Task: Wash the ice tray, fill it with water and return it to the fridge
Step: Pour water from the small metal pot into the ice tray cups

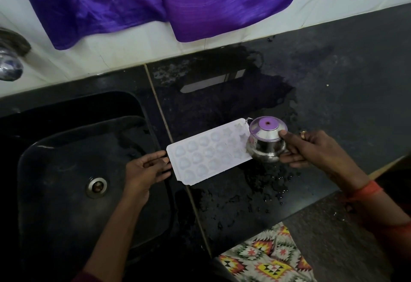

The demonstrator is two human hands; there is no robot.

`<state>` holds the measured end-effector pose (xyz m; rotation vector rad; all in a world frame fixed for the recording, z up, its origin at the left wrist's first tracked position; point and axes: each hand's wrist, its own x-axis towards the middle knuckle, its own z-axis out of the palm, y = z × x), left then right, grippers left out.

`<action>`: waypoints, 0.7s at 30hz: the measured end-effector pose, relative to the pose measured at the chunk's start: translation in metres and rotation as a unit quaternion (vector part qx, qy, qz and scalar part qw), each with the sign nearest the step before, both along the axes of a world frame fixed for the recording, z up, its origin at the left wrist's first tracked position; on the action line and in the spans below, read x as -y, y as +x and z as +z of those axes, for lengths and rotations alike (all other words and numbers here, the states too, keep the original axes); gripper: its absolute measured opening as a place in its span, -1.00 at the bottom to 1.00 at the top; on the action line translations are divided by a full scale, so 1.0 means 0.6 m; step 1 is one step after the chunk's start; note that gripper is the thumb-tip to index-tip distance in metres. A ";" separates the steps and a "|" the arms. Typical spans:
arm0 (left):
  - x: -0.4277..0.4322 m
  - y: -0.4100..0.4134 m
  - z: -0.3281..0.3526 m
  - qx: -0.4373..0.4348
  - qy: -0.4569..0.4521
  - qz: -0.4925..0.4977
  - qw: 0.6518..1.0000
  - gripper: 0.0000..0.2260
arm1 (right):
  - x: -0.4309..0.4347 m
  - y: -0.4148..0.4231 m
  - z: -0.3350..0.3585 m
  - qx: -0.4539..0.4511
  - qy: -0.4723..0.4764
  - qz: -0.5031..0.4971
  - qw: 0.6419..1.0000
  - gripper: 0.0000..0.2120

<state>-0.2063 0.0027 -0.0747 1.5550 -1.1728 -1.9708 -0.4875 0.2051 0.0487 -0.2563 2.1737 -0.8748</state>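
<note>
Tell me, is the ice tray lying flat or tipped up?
Flat: the ice tray lies cells-up on the wet counter, left hand touching its end.

Steel pot hides end of ice tray

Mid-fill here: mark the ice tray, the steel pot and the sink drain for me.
ice tray [206,155]: head view, middle of its moulded top.
steel pot [264,150]: head view, shiny side wall.
sink drain [96,187]: head view, centre of the metal ring.

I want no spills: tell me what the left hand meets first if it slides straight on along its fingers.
The ice tray; the left hand has its fingertips at the tray's short edge, apparently touching.
</note>
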 end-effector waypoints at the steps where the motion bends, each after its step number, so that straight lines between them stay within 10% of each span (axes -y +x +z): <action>1: 0.000 0.000 0.000 0.000 0.001 -0.001 1.000 -0.83 | 0.001 0.000 0.001 0.002 0.001 -0.001 1.000 -0.56; 21: 0.002 0.002 0.001 0.007 0.006 0.006 1.000 -0.82 | 0.002 -0.007 -0.001 0.006 0.007 0.021 1.000 -0.56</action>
